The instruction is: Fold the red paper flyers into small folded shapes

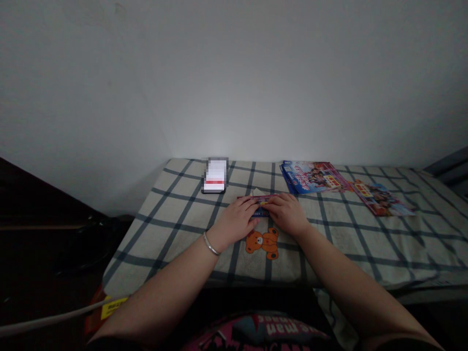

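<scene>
A small folded sheet of printed paper point(260, 213), pink along its far edge and dark blue nearer me, lies on the checked cloth. My left hand point(237, 218) grips its left part, fingers over the top and thumb by the near edge. From the other side, my right hand point(287, 213) holds the right part with bent fingers close to the left fingertips. Both hands cover much of the paper, so its full outline is hidden. Just below them, an orange teddy bear picture point(262, 243) shows on the cloth.
A phone point(215, 175) with a lit, blurred screen rests toward the wall. Several colourful printed sheets point(314, 176) overlap at the back right, with another sheet point(383, 197) beside them. The table's checked cloth point(171, 234) reaches the pale wall point(234, 87).
</scene>
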{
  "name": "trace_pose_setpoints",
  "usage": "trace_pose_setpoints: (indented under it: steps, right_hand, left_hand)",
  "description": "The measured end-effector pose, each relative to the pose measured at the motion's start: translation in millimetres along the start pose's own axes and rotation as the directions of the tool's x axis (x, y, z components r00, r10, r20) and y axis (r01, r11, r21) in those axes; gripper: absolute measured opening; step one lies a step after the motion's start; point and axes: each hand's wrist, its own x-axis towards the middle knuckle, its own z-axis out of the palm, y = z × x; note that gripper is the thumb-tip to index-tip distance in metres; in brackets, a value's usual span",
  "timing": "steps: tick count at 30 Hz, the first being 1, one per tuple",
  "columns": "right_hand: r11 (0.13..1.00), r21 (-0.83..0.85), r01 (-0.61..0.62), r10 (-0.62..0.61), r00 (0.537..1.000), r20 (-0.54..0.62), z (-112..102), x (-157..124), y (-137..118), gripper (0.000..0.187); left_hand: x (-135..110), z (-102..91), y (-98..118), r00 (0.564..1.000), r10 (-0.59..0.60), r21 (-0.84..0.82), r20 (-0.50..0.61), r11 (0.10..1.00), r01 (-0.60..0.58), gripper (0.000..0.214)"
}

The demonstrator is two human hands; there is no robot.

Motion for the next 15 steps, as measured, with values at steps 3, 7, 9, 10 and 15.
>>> trace_pose_setpoints:
  steps: [3,7,9,10,15]
  right_hand:
    - [0.999,-0.041,0.001,0.000,1.000,0.025,-3,1,-4,0.025]
    - [0.998,-0.055,-0.016,0.017,1.000,0.023,-5,2,-7,0.025]
    - [0.998,-0.046,-0.030,0.031,0.999,0.025,-6,3,-7,0.025]
    - [0.999,-0.039,-0.035,0.036,0.999,0.027,-7,3,-6,0.025]
    - [0.997,-0.018,-0.071,0.071,0.997,0.029,-12,1,-2,0.023]
  left_hand:
    - [0,-0.2,0,1.000,-0.004,-0.005,0.002,1.000,0.004,0.041]
    - [-1,0.7,-1,1.000,0.005,0.001,-0.007,1.000,-0.005,0.041]
    - [-2,1.0,-2,1.000,0.004,0.008,-0.004,1.000,-0.004,0.042]
    - [-2,1.2,-2,1.000,0.005,0.013,-0.002,1.000,-0.005,0.042]
    - [-3,1.2,-1,1.000,0.020,0.036,0.004,0.999,-0.020,0.046]
